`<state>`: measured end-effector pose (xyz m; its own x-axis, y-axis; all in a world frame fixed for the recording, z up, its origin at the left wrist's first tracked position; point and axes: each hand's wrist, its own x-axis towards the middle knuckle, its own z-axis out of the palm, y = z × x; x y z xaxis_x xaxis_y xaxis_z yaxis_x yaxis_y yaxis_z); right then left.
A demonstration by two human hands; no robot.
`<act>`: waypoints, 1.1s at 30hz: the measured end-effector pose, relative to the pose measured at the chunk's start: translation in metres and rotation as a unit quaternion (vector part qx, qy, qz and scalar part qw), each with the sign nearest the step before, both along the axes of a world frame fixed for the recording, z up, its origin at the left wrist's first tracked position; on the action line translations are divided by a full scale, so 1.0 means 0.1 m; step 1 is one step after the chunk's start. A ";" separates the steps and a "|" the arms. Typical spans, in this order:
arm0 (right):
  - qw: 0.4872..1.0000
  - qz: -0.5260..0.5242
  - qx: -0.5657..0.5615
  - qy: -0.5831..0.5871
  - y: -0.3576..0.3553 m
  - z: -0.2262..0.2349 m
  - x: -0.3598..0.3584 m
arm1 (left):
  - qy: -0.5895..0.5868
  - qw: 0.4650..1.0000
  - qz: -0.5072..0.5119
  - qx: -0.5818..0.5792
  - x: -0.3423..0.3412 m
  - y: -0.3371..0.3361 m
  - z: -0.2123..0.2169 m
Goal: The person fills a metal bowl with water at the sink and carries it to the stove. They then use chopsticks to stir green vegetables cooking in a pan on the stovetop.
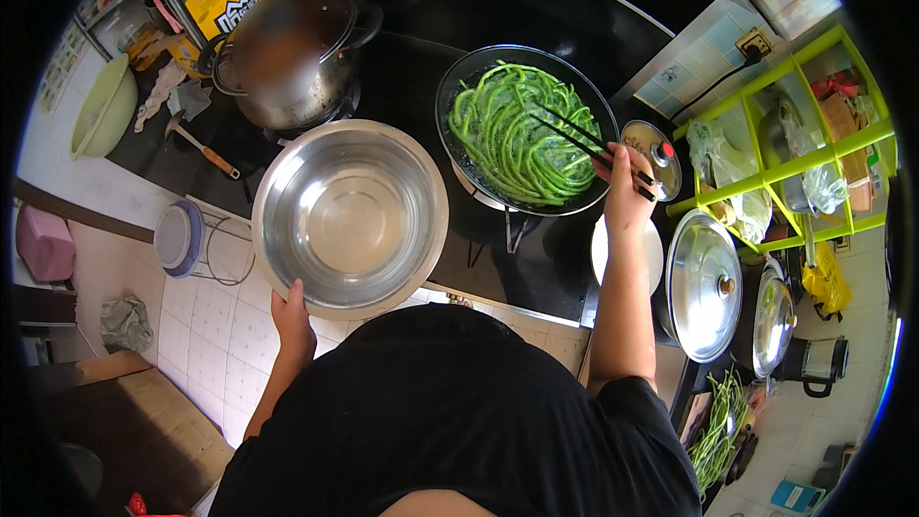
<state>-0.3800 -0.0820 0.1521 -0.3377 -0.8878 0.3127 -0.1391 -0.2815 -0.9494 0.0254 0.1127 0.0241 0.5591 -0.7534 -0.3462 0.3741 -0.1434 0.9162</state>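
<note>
At centre frame, the left hand [290,318] grips the lower rim of an empty steel bowl [350,215], fingers closed on the edge, the bowl tilted toward the camera. Right of centre, the right hand [627,193] is closed on black chopsticks [584,139], whose tips reach up-left into the green long beans [517,129] in the dark wok [459,86]. The wok sits on the black stove [421,10], just right of the bowl. A lidded steel pot [287,57] stands upper left
</note>
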 end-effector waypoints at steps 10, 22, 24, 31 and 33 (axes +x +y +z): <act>0.992 0.024 0.053 0.113 -0.05 0.09 0.05 | -0.014 1.000 -0.006 -0.004 0.03 0.01 -0.05; 0.981 0.156 0.111 0.019 0.00 0.06 0.35 | 0.000 1.000 0.000 -0.010 0.00 0.01 -0.03; 0.983 0.149 0.096 0.038 -0.02 0.13 0.30 | 0.001 1.000 0.006 -0.018 -0.02 0.01 -0.02; 0.993 0.101 -0.012 0.061 -0.48 0.21 0.19 | -0.021 1.000 0.001 -0.003 -0.02 0.00 0.01; 0.979 0.077 -0.061 0.180 -0.65 0.04 0.11 | -0.021 1.000 0.001 -0.001 -0.03 -0.01 0.00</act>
<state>-0.3688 -0.1473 0.1564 -0.0511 -0.8679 0.4942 -0.4054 -0.4342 -0.8045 0.0229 0.1120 0.0242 0.5743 -0.7532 -0.3207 0.3362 -0.1401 0.9313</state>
